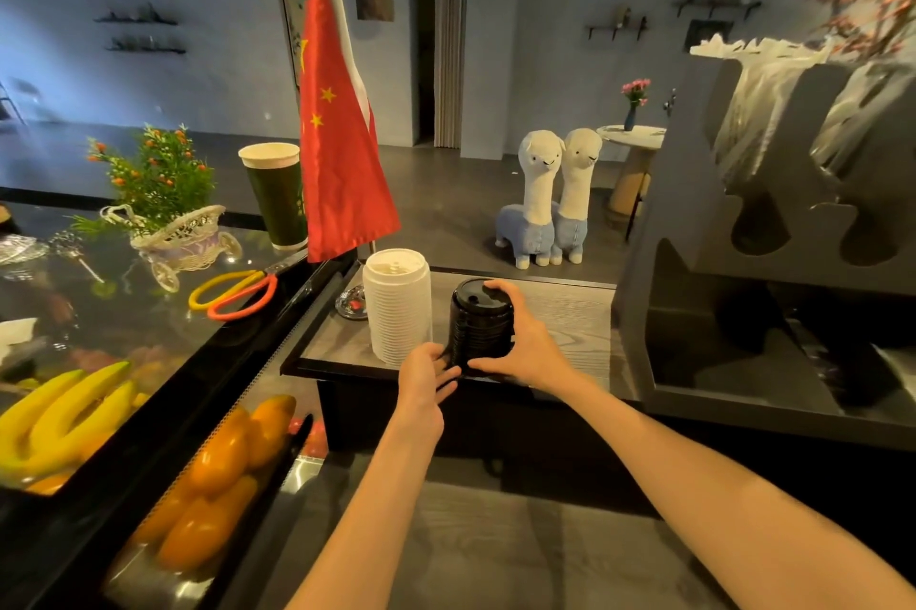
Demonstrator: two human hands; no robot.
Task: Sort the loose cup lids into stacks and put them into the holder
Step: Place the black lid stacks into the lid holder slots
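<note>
Both hands close on the black lid stack [480,323] standing upright on the grey wood-grain shelf [580,322].

Right hand [526,342] wraps the stack from its right side, fingers curled over the top rim and thumb hooked along the base; left hand [427,374] meets it low on the left, fingers bent against the bottom edge. Just left of the black stack, nearly touching it, stands a taller white lid stack [396,307], untouched by either hand. The dark holder [773,233] sits to the right on the same counter, apart from both stacks, with clear wrapped items in its upper slots.
</note>
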